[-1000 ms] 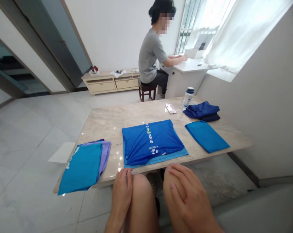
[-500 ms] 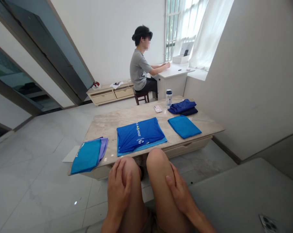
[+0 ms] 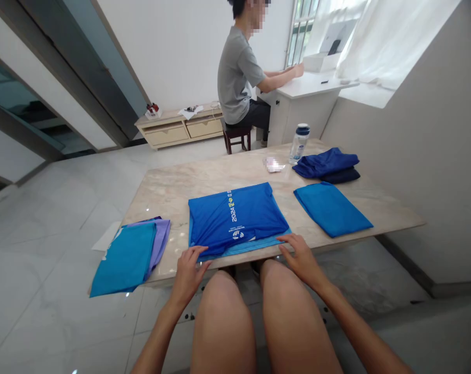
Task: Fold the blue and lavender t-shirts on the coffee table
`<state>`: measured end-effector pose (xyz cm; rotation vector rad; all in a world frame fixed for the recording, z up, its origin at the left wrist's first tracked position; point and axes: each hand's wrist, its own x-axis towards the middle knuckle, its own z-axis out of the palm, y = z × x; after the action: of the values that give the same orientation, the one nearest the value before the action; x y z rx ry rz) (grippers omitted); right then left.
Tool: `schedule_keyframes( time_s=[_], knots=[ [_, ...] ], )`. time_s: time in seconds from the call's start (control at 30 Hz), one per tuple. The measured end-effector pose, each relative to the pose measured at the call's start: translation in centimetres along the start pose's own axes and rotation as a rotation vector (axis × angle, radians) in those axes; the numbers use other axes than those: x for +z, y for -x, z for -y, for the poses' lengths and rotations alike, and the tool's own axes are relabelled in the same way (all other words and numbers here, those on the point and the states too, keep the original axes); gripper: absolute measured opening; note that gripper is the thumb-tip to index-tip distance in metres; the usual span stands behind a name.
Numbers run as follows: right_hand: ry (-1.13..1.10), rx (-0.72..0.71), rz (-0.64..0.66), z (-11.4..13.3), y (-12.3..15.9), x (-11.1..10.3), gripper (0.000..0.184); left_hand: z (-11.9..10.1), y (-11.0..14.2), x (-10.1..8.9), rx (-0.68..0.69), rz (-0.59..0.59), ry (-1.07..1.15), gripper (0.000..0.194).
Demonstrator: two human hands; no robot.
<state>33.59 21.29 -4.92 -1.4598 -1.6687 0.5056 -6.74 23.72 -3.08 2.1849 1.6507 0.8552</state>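
Observation:
A folded dark-blue T-shirt [image 3: 235, 215] with white and yellow print lies on the marble-topped table in front of me. Beneath it, a lighter blue cloth [image 3: 254, 246] shows along the near edge. My left hand [image 3: 189, 267] is at the left near corner of this pile, fingers apart, thumb below. At the right near corner, my right hand [image 3: 298, 257] has its fingers spread, the tips by the lighter cloth's edge. Neither hand holds anything; whether the fingertips touch the fabric I cannot tell.
Left on the table [image 3: 173, 179] is a teal and purple folded stack [image 3: 122, 259]. To the right lie a folded blue cloth [image 3: 332, 208] and a navy pile [image 3: 329, 165], near a water bottle [image 3: 299, 144]. A person [image 3: 239, 78] sits at a white desk [image 3: 309, 85] beyond.
Both hands have left my knees and reached forward to the near corners of the blue pile. My view has moved closer to the table.

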Motion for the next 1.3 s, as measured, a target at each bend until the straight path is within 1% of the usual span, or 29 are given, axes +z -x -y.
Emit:
schedule_keyframes(
  time_s=[0.1, 0.2, 0.27, 0.37, 0.5, 0.57, 0.63, 0.67, 0.73, 0.8, 0.83, 0.87, 0.9, 0.97, 1.03, 1.1, 1.17, 1.23, 1.3],
  knots=[
    [0.105, -0.125, 0.131, -1.0, -4.1, 2.3, 0.03, 1.4, -1.6, 1.4, 0.079, 0.036, -0.036, 0.026],
    [0.198, -0.185, 0.245, -1.5, -7.0, 3.6, 0.036, 2.1, -3.3, 1.5, 0.136, 0.07, -0.043, 0.02],
    [0.237, -0.202, 0.296, -1.5, -7.9, 3.8, 0.033, 2.3, -4.1, 1.2, 0.141, 0.068, -0.038, 0.02],
    [0.267, -0.245, 0.345, -1.6, -7.3, 3.3, 0.02, 2.3, -4.0, 0.8, 0.129, 0.056, -0.032, 0.019],
    [0.29, -0.318, 0.399, -1.5, -4.5, 1.5, 0.015, 1.1, -2.3, -0.4, 0.152, 0.092, -0.031, 0.018],
    [0.275, -0.349, 0.409, -0.8, -3.6, -0.1, 0.014, -0.3, -2.2, -1.7, 0.175, 0.082, -0.018, 0.017],
    [0.241, -0.368, 0.378, 0.5, -3.3, -2.1, 0.014, -2.5, -3.0, -3.2, 0.195, 0.07, 0.01, 0.017],
    [0.221, -0.369, 0.346, 1.4, -3.2, -3.3, 0.014, -4.0, -3.8, -4.0, 0.201, 0.077, 0.022, 0.017],
    [0.191, -0.349, 0.256, 3.3, -2.9, -5.8, 0.014, -7.8, -6.0, -5.1, 0.197, 0.125, 0.016, 0.015],
    [0.168, -0.305, 0.149, 4.9, -2.1, -7.8, 0.015, -12.2, -8.5, -5.0, 0.177, 0.208, -0.027, 0.015],
    [0.153, -0.279, 0.099, 5.5, -1.5, -8.6, 0.016, -14.6, -9.8, -4.4, 0.162, 0.266, -0.058, 0.015],
    [0.136, -0.249, 0.055, 5.8, -0.6, -9.1, 0.017, -16.9, -10.9, -3.4, 0.146, 0.329, -0.092, 0.017],
    [0.116, -0.217, 0.018, 5.8, 0.3, -9.5, 0.018, -19.1, -11.8, -2.0, 0.129, 0.391, -0.126, 0.02],
    [0.078, -0.143, -0.037, 5.2, 2.5, -9.6, 0.02, -22.8, -12.9, 1.6, 0.088, 0.487, -0.193, 0.026],
    [0.055, -0.055, -0.075, 3.8, 4.9, -9.2, 0.023, -25.1, -13.2, 5.9, 0.043, 0.537, -0.249, 0.027],
    [0.051, 0.023, -0.089, 2.2, 7.0, -8.7, 0.027, -26.1, -13.0, 9.8, -0.019, 0.581, -0.292, 0.028],
    [0.059, 0.08, -0.083, 0.6, 8.7, -8.4, 0.03, -26.2, -12.8, 12.7, -0.081, 0.62, -0.312, 0.038],
    [0.065, 0.117, -0.081, -0.8, 9.4, -8.3, 0.031, -25.9, -12.8, 14.6, -0.124, 0.635, -0.309, 0.054],
    [0.055, 0.132, -0.098, -2.1, 8.7, -8.3, 0.029, -25.8, -12.7, 15.6, -0.148, 0.625, -0.294, 0.069]
  ],
)
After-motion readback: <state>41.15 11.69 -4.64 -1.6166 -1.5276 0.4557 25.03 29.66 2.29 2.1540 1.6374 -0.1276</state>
